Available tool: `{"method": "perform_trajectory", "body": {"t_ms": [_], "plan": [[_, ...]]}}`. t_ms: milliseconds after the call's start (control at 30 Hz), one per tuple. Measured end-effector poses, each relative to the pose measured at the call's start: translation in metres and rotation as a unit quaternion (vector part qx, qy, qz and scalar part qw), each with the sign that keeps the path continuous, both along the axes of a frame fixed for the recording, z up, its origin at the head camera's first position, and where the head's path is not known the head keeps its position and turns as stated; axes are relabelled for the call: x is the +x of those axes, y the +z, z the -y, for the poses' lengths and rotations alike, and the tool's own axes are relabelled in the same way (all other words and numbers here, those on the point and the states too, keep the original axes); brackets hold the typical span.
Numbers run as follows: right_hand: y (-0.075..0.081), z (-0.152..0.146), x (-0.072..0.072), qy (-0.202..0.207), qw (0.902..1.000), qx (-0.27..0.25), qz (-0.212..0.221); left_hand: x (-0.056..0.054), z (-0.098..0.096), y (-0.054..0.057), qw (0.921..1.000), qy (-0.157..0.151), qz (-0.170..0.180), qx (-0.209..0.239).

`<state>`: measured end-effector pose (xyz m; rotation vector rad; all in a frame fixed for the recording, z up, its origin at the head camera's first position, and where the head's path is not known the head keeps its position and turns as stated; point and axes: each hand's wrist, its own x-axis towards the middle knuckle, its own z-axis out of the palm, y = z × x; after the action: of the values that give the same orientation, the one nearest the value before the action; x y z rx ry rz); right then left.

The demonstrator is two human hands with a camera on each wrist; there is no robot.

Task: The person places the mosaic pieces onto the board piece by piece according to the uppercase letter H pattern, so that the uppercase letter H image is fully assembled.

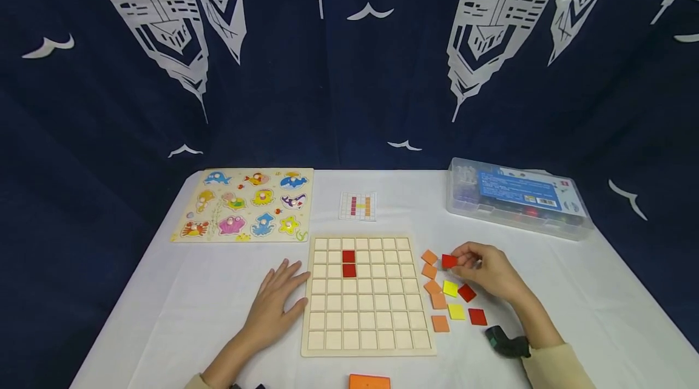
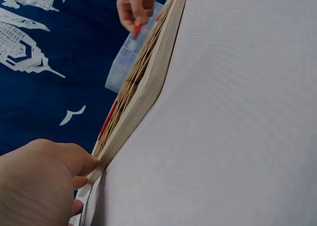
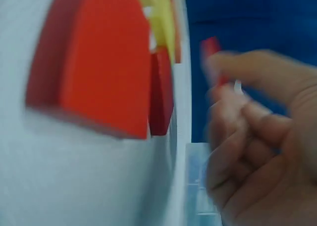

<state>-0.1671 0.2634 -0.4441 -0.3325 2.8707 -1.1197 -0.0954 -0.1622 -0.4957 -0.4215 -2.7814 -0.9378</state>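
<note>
Right-hand grip is pretty blurry in its own wrist view, plus it hides part of the red tile it's pinching. The wooden board runs off the top of the left wrist view. In the head view the bottom edge chops the orange block, and print on the box label is way too small to read

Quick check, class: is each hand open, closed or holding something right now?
Left hand: open, touching the edge of the grid board.
Right hand: holding a red tile, pinched at the fingertips.
</note>
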Motion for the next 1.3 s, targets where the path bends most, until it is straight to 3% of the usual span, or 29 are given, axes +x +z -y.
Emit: {"method": "perform_trajectory", "body": {"t_ms": [267,600,1300], "plan": [[0.029,0.067,0.010,0.084,0.9963,-0.019,-0.002,0.002,-0.001,-0.001,1.0000,0.002,0.003,-0.001],[0.015,0.149,0.014,0.179,0.9831,-0.037,0.017,0.001,-0.003,-0.001,1.0000,-0.001,0.000,0.001],[0.005,0.170,0.007,0.194,0.9801,-0.021,0.039,0.000,-0.001,0.000,1.0000,0.003,0.005,-0.002]]}}
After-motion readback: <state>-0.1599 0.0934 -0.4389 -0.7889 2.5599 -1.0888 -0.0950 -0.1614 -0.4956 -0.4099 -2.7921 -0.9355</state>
